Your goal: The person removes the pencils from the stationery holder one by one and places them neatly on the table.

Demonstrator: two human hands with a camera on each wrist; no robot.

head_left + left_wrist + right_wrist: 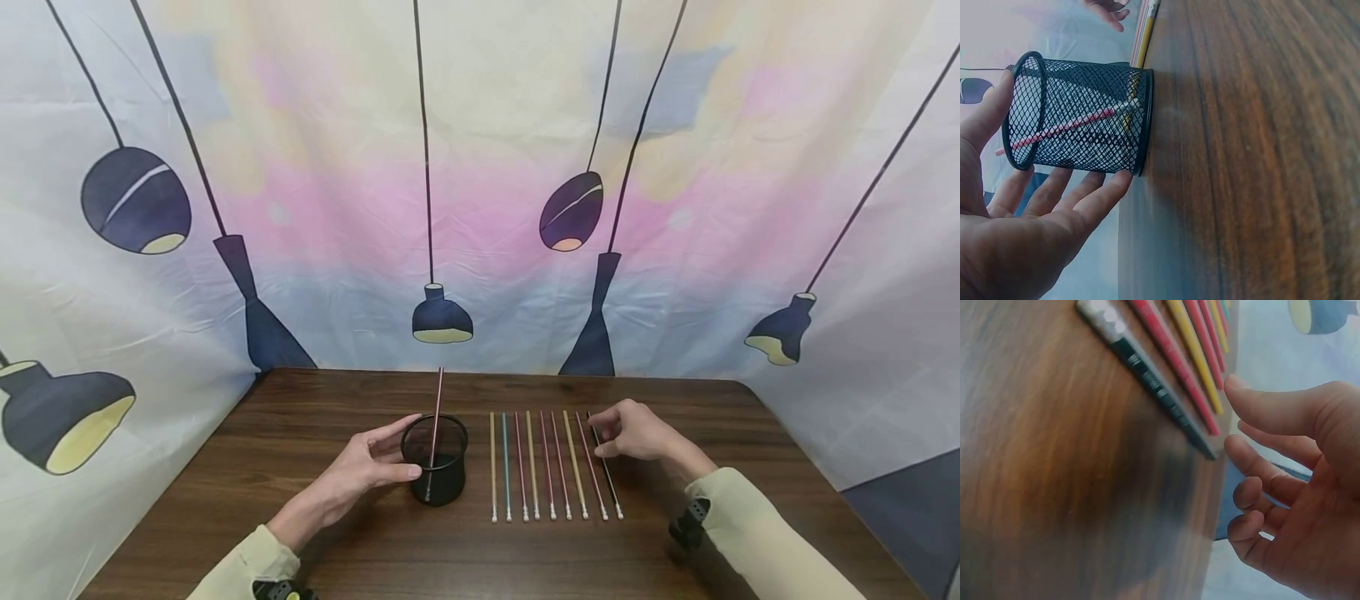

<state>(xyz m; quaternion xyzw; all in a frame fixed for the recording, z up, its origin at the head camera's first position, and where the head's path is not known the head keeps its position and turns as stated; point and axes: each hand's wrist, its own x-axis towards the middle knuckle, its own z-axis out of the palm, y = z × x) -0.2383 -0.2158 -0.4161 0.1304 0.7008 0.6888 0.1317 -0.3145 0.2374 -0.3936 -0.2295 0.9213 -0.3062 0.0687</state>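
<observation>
A black mesh pencil cup [444, 490] stands upright on the table, with one pink-red pencil [438, 400] leaning in it, eraser end down. My left hand [347, 477] holds the cup from its left side; the left wrist view has the thumb at the rim and the fingers along the mesh wall. Over the far end of a black pencil [609, 475] hovers my right hand [637, 431]. In the right wrist view its thumb and fingers stand apart, with a gap to the black pencil [1154, 384]. That pencil lies rightmost in a row.
Several more pencils lie side by side left of the black one, erasers toward me, among them a yellow pencil [492, 467], a teal pencil [506, 467] and a red pencil [592, 467]. The wooden table [420, 558] ends at a lamp-printed cloth [495, 208].
</observation>
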